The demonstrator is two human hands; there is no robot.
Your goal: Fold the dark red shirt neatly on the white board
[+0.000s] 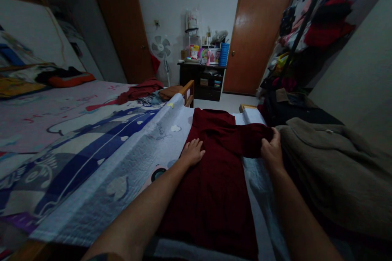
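Note:
A dark red shirt [219, 187] lies spread over a narrow surface covered with a light blue cloth [131, 171]. One short sleeve of it reaches out to the right. My left hand [192, 152] rests flat on the shirt's left side, fingers stretched out. At the sleeve's outer edge my right hand [272, 145] pinches the fabric between thumb and fingers. Beside my left forearm, a pinkish thing with a dark round face [158, 174] lies on the cloth, partly covered by the arm.
To the right is a heap of clothes with a grey-brown coat [333, 159]. On the left, a bed [70, 118] holds folded garments. A wooden post [189, 91] stands at the surface's far end. Further back are a fan [162, 49], a dark cabinet [190, 77] and a door [254, 32].

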